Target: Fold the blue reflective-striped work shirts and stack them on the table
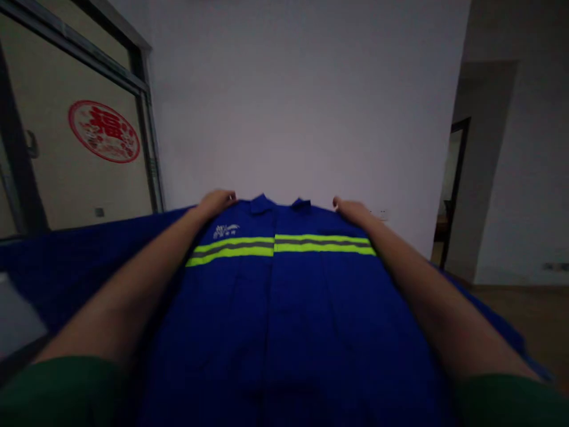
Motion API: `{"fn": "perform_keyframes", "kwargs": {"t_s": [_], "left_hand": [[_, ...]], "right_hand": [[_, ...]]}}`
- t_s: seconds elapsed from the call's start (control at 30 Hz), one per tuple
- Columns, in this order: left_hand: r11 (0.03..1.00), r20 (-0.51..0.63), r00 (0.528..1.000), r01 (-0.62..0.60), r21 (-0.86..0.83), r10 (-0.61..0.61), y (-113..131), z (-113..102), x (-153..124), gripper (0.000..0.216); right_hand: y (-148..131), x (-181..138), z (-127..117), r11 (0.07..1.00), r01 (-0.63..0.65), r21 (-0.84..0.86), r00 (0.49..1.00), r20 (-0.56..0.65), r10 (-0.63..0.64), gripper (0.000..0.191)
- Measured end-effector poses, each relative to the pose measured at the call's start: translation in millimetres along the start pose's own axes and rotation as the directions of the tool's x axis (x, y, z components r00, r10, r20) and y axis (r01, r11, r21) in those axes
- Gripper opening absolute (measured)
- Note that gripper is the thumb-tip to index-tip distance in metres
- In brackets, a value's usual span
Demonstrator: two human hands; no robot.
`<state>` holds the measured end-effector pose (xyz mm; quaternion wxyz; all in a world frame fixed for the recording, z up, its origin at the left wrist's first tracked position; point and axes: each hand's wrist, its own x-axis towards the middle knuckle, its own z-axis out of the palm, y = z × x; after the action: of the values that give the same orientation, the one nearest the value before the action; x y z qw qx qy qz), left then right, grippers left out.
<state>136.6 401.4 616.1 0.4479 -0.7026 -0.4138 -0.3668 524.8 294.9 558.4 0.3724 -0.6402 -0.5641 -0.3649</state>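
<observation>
A blue work jacket (297, 308) is stretched out in front of me, its front facing up and its collar at the far end. A yellow-green and grey reflective band (320, 243) crosses the chest, and white print sits above it on the left. My left hand (217, 200) is closed on the jacket's left shoulder. At the other shoulder, my right hand (351, 209) pinches the cloth. Both sleeves spread outward beneath my forearms. What lies under the jacket is hidden.
Behind the jacket rises a pale wall (311, 107) with a socket (383, 214). On the left stands a framed glass door (53, 160) bearing a round red sticker (104, 131). A white object (18, 320) sits at the lower left; a doorway (451, 196) opens at right.
</observation>
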Motion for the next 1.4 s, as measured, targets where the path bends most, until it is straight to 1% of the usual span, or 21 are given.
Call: {"fn": "perform_keyframes", "kwargs": {"t_s": [0.03,0.1,0.17,0.23,0.27,0.33,0.43,0.53,0.6,0.7,0.77,0.83,0.87,0.93,1.0,1.1,1.17,1.23,1.3,1.33,1.4], "left_hand": [[1.000,0.061,0.998,0.011,-0.006,-0.011,12.4,14.5,-11.3,0.033],[0.999,0.197,0.980,0.029,-0.024,-0.023,43.0,58.4,-47.4,0.030],[0.998,0.291,0.957,0.026,-0.065,-0.006,72.5,107.5,-89.5,0.031],[0.995,0.348,0.937,0.033,-0.097,0.003,93.3,151.1,-125.1,0.030],[0.993,0.372,0.928,0.040,-0.111,0.004,99.5,169.5,-138.9,0.029],[0.990,0.418,0.908,0.058,-0.131,0.002,103.6,200.4,-159.8,0.031],[0.984,0.496,0.868,0.113,-0.137,-0.031,91.1,236.3,-179.8,0.042],[0.971,0.589,0.796,0.224,-0.077,-0.137,62.4,263.0,-191.8,0.050],[0.962,0.621,0.760,0.272,-0.037,-0.191,41.4,274.6,-196.6,0.051],[0.957,0.628,0.752,0.286,-0.038,-0.200,20.0,281.7,-197.7,0.050],[0.957,0.622,0.759,0.285,-0.052,-0.193,17.7,282.7,-192.4,0.049],[0.959,0.597,0.781,0.275,-0.065,-0.184,26.5,284.8,-181.1,0.047],[0.961,0.579,0.797,0.264,-0.078,-0.172,34.7,287.4,-173.6,0.046],[0.964,0.550,0.825,0.233,-0.125,-0.128,56.8,296.1,-157.3,0.048],[0.963,0.538,0.840,0.195,-0.186,-0.066,81.3,308.0,-143.0,0.053],[0.954,0.532,0.846,0.184,-0.236,-0.032,109.1,324.4,-131.4,0.060],[0.949,0.539,0.841,0.207,-0.238,-0.048,117.2,330.9,-130.1,0.062],[0.946,0.554,0.830,0.227,-0.231,-0.064,118.4,333.8,-131.1,0.062],[0.946,0.557,0.828,0.233,-0.227,-0.070,116.3,334.1,-131.2,0.063],[0.945,0.554,0.829,0.236,-0.226,-0.074,115.3,333.7,-130.4,0.062],[0.939,0.567,0.819,0.257,-0.227,-0.087,115.4,331.8,-126.8,0.061]], "right_hand": [[-5.6,-13.4,34.1,1.000,-0.002,-0.001,0.996,0.084,0.002,0.031],[-12.5,-46.3,105.2,1.000,-0.014,0.006,0.971,0.239,0.012,0.038],[-15.8,-78.6,168.8,0.999,-0.020,0.025,0.941,0.338,0.010,0.044],[-16.6,-102.7,219.4,0.998,-0.004,0.065,0.914,0.404,-0.023,0.045],[-15.8,-111.3,239.9,0.996,0.009,0.088,0.900,0.432,-0.046,0.045],[-10.8,-123.4,272.7,0.991,0.032,0.126,0.872,0.481,-0.090,0.049],[4.5,-134.3,306.0,0.986,0.041,0.160,0.849,0.515,-0.119,0.054],[19.8,-141.2,325.5,0.985,0.031,0.169,0.853,0.509,-0.115,0.055],[25.1,-145.0,331.9,0.986,0.037,0.165,0.854,0.507,-0.117,0.056],[25.4,-147.0,331.4,0.986,0.042,0.162,0.851,0.511,-0.120,0.055],[21.0,-140.7,325.6,0.987,0.031,0.156,0.846,0.522,-0.109,0.053],[11.0,-124.5,318.5,0.984,0.029,0.173,0.850,0.514,-0.116,0.047],[3.2,-113.1,315.9,0.979,0.030,0.201,0.860,0.494,-0.128,0.043],[-18.6,-87.1,314.6,0.952,0.033,0.303,0.898,0.410,-0.161,0.042],[-46.0,-63.3,319.5,0.921,0.031,0.388,0.930,0.326,-0.168,0.051],[-84.0,-43.5,333.7,0.910,0.038,0.413,0.942,0.290,-0.171,0.065],[-99.1,-42.8,342.4,0.913,0.028,0.407,0.944,0.289,-0.157,0.064],[-104.2,-49.9,347.9,0.915,0.008,0.403,0.947,0.291,-0.137,0.050],[-101.8,-61.5,350.7,0.914,0.009,0.406,0.944,0.298,-0.141,0.033],[-99.1,-67.9,351.7,0.912,0.025,0.410,0.941,0.299,-0.160,0.028],[-92.7,-80.0,354.4,0.903,0.083,0.422,0.930,0.292,-0.222,0.027]]}}
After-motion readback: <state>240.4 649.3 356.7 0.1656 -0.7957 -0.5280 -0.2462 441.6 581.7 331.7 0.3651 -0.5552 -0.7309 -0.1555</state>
